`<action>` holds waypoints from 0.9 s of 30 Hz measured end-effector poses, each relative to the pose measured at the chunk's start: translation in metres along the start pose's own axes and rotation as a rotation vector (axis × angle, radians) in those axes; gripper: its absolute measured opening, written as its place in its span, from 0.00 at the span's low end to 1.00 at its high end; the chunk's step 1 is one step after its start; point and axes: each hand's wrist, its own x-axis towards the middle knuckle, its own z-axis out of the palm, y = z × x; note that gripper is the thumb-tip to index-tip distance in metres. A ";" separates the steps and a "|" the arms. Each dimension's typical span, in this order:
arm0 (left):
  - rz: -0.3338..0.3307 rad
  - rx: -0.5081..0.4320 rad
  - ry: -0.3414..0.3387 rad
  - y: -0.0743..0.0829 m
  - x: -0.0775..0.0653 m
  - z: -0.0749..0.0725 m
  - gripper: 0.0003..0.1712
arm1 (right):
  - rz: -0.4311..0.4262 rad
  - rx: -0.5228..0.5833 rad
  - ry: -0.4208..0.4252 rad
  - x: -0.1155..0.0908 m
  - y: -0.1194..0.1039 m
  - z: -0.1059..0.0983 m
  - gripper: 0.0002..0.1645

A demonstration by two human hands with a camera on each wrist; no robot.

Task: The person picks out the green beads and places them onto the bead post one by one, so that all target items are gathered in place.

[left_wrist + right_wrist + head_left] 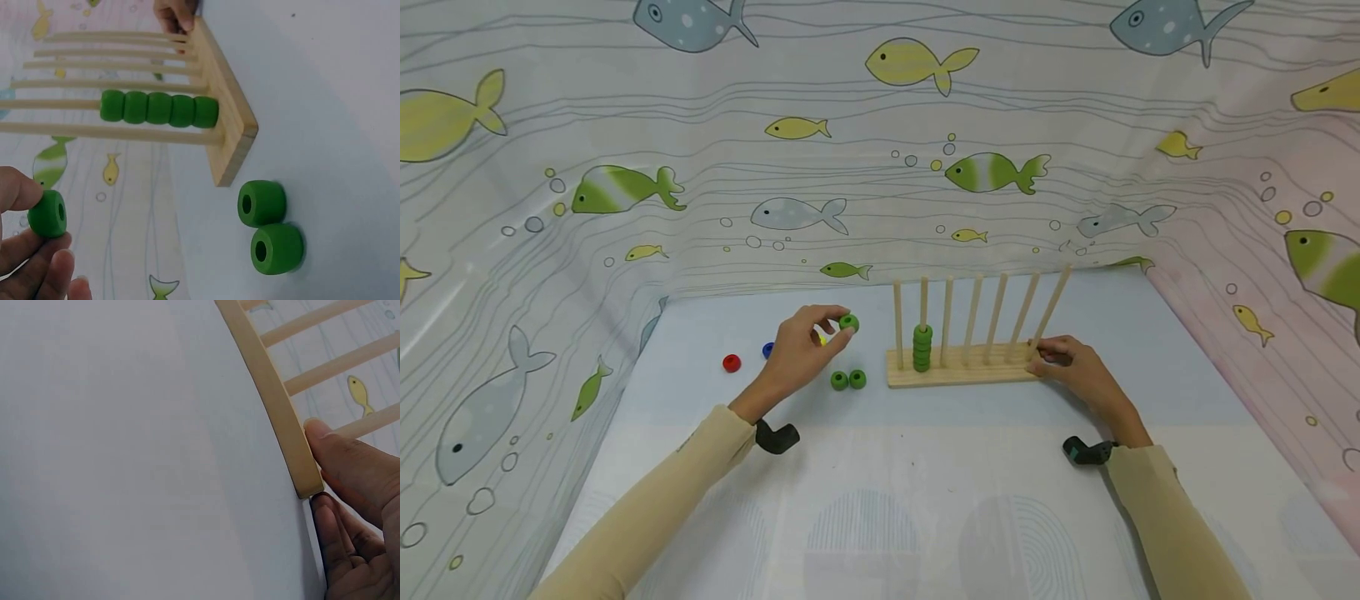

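Observation:
My left hand (801,354) pinches a green bead (848,322) between thumb and fingers, raised above the table left of the wooden peg rack (962,377). In the left wrist view the hole of this bead (49,214) faces the rack. Several green beads (922,349) are stacked on the rack's second peg from the left; the other pegs are bare. My right hand (1078,375) grips the right end of the rack's base, thumb (340,450) on top and fingers against the end. Two loose green beads (270,228) lie side by side close to the rack's left end.
Left of the loose green beads are a red bead (732,363), a blue bead (767,351) partly behind my left hand, and a yellow bead (822,340) mostly hidden by it. A fish-patterned sheet (715,250) rises behind and beside the white table (910,450).

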 end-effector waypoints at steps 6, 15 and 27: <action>0.056 0.002 0.037 0.004 0.004 -0.001 0.18 | 0.000 -0.002 0.003 0.001 0.000 0.000 0.40; 0.085 -0.008 0.052 0.012 0.011 -0.003 0.18 | -0.011 -0.011 0.000 0.002 0.003 0.000 0.40; 0.149 -0.013 0.031 0.018 0.016 0.001 0.18 | -0.012 -0.018 0.008 0.002 0.003 0.001 0.40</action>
